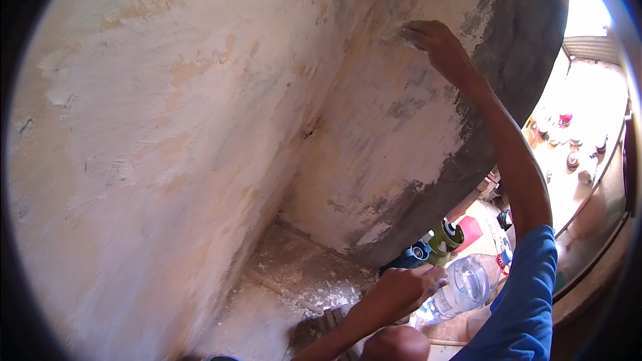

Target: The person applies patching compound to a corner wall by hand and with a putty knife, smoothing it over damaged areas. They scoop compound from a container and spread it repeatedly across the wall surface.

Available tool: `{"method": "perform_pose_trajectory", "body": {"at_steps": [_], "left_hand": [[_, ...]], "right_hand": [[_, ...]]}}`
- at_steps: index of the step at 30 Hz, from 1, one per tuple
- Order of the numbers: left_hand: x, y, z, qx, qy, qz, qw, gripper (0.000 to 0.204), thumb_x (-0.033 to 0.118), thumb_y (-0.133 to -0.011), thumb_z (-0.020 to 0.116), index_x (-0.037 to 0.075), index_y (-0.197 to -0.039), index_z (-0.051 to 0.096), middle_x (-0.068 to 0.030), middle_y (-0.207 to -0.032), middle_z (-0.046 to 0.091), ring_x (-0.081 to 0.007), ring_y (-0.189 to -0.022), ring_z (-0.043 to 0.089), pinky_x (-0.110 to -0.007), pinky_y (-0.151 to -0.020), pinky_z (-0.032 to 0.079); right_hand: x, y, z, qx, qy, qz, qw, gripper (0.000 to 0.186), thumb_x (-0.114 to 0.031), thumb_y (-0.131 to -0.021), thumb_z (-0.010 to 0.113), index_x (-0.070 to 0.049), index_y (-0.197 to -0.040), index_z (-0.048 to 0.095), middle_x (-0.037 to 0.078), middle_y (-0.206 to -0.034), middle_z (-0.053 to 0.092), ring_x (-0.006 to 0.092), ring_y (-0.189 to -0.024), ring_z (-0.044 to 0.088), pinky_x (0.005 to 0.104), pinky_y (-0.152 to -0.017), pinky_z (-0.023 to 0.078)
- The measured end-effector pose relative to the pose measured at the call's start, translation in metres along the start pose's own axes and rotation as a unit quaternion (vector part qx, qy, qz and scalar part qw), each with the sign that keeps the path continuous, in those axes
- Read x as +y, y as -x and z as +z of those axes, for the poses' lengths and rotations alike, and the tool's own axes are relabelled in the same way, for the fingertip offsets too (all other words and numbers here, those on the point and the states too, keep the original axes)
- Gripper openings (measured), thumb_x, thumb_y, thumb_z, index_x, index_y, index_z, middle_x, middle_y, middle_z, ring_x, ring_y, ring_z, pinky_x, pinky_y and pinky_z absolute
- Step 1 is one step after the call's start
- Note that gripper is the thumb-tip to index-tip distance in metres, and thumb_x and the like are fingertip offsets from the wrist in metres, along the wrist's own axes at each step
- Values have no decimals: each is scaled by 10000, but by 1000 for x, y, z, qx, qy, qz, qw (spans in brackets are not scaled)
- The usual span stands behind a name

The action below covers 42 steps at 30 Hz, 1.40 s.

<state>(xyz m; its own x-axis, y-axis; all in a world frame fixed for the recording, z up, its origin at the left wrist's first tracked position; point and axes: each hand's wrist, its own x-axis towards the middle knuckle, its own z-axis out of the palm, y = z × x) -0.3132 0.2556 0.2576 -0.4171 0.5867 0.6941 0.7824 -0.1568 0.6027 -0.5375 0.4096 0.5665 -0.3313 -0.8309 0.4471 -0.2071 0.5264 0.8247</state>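
My right hand (438, 45) is raised against the patchy plastered wall (418, 120), right of the inner corner. Its fingers are bent over a thin greyish-white piece (409, 37) pressed to the surface; its exact kind is unclear. Low in the view, my left hand (409, 289) hangs above my knee with its fingers curled together. Whether something small and pale is pinched in them cannot be made out. Just beyond that hand is a clear plastic bottle (467, 282), tilted in the picture; I cannot tell whether the fingers touch it.
White flakes (334, 294) and dust litter the floor at the corner's foot. A green cylindrical container (445, 237), a blue one (416, 253) and a red object (469, 232) stand near the bottle. Several small items lie on the bright ground at the far right.
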Motion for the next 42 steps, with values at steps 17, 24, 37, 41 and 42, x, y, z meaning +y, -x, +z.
{"method": "perform_pose_trajectory", "body": {"at_steps": [17,24,37,41,42], "left_hand": [[-49,-4,-4,30,13,-83,996,246,218,-933,628,79,-1132,591,-131,-1001,696,-337,-861,684,-428,-714,548],[-39,2,-15,5,-24,-121,992,218,231,-964,585,82,-1122,604,-128,-1004,697,-343,-867,679,-425,-721,543],[-9,15,-54,57,-19,-124,990,220,276,-971,573,127,-1127,613,-121,-1011,705,-342,-882,681,-422,-713,534],[-10,15,-53,47,-16,-129,990,209,274,-963,588,129,-1109,625,-113,-1012,707,-332,-882,685,-412,-713,538],[-12,15,-53,49,-12,-128,991,206,274,-962,590,128,-1103,628,-112,-1012,707,-329,-883,686,-410,-714,539]], "right_hand": [[50,-11,40,-143,367,-18,919,636,-68,-885,576,-103,-1482,359,47,-1558,330,228,-1438,305,373,-1164,304],[39,24,25,-188,434,46,880,746,-74,-868,603,-48,-1521,243,122,-1556,311,264,-1412,348,378,-1101,380],[0,15,-30,-58,214,72,972,361,-102,-848,647,-123,-1208,628,35,-1197,587,224,-1145,540,341,-883,448],[18,-24,-10,21,224,88,970,337,-96,-861,631,-146,-1194,631,5,-1190,605,217,-1133,561,357,-839,483],[22,-35,-5,22,206,93,974,329,-97,-864,627,-140,-1190,633,2,-1191,607,214,-1133,564,362,-823,492]]}}
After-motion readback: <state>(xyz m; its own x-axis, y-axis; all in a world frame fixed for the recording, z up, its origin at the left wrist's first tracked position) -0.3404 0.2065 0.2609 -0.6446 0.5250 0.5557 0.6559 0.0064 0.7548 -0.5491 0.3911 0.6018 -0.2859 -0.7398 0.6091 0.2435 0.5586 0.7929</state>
